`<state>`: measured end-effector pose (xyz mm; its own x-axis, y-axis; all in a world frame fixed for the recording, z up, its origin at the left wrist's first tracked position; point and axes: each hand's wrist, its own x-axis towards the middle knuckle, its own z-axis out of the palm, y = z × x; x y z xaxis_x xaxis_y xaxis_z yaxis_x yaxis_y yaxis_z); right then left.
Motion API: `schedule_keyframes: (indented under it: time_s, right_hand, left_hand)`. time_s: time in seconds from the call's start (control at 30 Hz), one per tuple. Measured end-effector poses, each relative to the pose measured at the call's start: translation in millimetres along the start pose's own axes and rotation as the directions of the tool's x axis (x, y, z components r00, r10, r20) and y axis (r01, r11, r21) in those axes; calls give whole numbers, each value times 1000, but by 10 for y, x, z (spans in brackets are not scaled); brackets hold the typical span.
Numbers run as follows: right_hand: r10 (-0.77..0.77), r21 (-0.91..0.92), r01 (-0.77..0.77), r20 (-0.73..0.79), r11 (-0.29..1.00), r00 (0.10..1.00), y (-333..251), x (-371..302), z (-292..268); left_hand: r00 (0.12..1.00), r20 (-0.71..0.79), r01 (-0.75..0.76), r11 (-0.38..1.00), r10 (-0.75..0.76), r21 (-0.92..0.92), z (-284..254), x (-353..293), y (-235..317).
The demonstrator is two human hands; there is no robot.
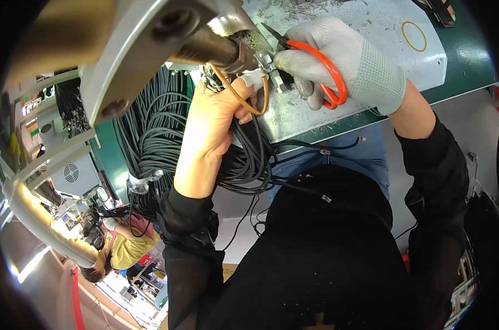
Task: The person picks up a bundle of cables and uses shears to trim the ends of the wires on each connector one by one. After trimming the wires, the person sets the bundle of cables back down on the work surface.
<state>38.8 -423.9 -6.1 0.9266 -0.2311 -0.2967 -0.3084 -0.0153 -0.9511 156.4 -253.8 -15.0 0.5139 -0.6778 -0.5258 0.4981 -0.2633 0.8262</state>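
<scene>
My left hand (214, 118), bare but for a white cover on one fingertip, is closed around thin black cables (249, 137) below a machine's metal head. A tan band (231, 92) loops past its fingers. Just beyond the fingertips are small silvery connectors (268, 65), close to my right fingers. In a pale knitted glove, my right hand (343, 55) is closed on red-handled scissors (339, 82), whose dark blades point up and left. Whether the gloved fingers also grip the connectors cannot be made out.
The machine head (150, 55) hangs at the upper left. A big bundle of black cable (150, 132) lies left of my wrist. Metal scraps litter the plate (425, 69), where a yellow band (425, 41) lies. Cable ends (326, 198) reach my lap. Another person (129, 250) works at the lower left.
</scene>
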Motion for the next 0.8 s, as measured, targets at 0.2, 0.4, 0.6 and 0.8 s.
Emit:
schedule_keyframes:
  time_s: [0.2,0.4,0.6,0.8]
  right_hand:
    - [19,46,-20,26,999,999,-68,10,-10]
    - [-56,114,53,24,992,998,53,19,21]
    - [-45,94,37,78,995,996,114,34,-3]
    - [-431,-52,436,93,898,898,242,93,-19]
  left_hand:
    - [984,-7,-162,904,179,395,104,-33,145]
    - [917,-38,-325,801,397,503,199,-40,75]
    - [939,-31,-240,717,343,655,169,-55,54]
    - [922,-67,-295,806,380,512,179,-63,4]
